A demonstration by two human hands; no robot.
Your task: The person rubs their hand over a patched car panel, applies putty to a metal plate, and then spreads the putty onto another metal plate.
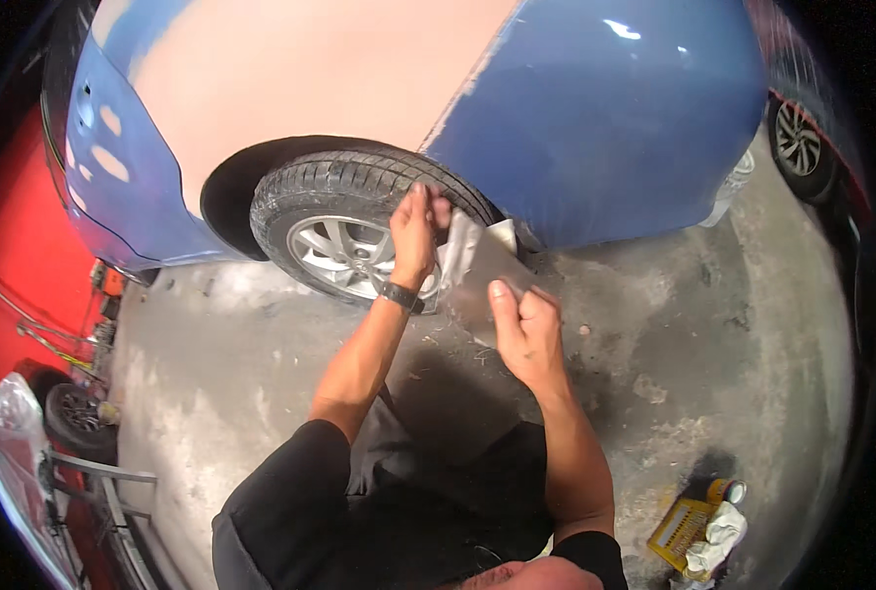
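Observation:
My right hand [528, 332] is closed, with the thumb pressed over curled fingers on the lower right edge of a thin grey sheet [485, 273]. The sheet hangs slanted, with a pale upper part; whether it is paper, film or cloth I cannot make out. My left hand [416, 234], with a dark watch [400, 295] on its wrist, is up beside the sheet's left edge. Its fingers are stretched upward and slightly blurred, in front of a car's tyre [334, 177] and silver wheel rim [330, 246]. Any contact between those fingertips and the sheet is unclear.
Above the wheel, the car's panel has a wide beige coated area [330, 79] beside blue paint [605, 138]. A yellow box [679, 533], a small tin [721, 491] and crumpled white material [718, 541] lie at lower right. A metal frame [103, 467] and loose wheel [76, 408] stand left.

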